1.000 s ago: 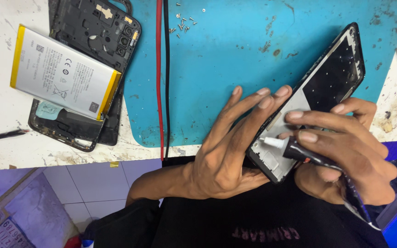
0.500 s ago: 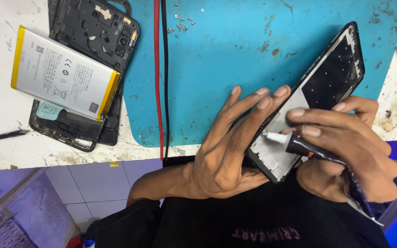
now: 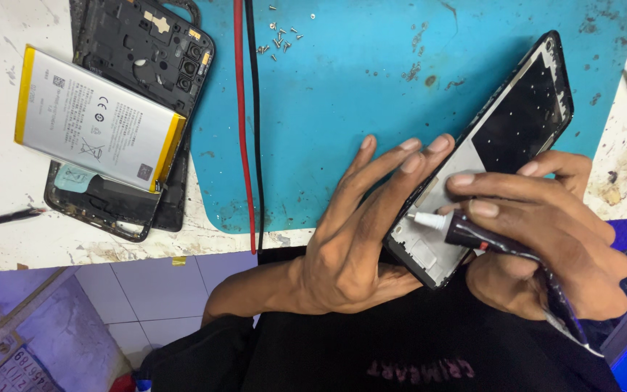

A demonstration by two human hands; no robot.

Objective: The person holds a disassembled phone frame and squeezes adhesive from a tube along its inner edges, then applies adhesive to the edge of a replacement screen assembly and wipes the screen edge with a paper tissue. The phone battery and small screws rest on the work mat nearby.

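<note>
My left hand (image 3: 353, 236) grips the lower end of a black phone frame (image 3: 517, 123), fingers stretched up along its left edge. The frame tilts from my lap up over the blue mat (image 3: 371, 94). My right hand (image 3: 546, 239) pinches a dark glue tube (image 3: 506, 243) whose white nozzle (image 3: 426, 220) touches the pale inner surface of the frame near its bottom edge.
At the left, a white battery with yellow ends (image 3: 96, 120) lies across a black phone back housing (image 3: 139, 51) and another dark frame (image 3: 107, 203). A red and a black wire (image 3: 248, 123) run down the mat. Several tiny screws (image 3: 279, 38) lie near the top.
The nozzle tip has shifted slightly along the lower part of the frame; both hands keep their hold and the frame stays tilted the same way.
</note>
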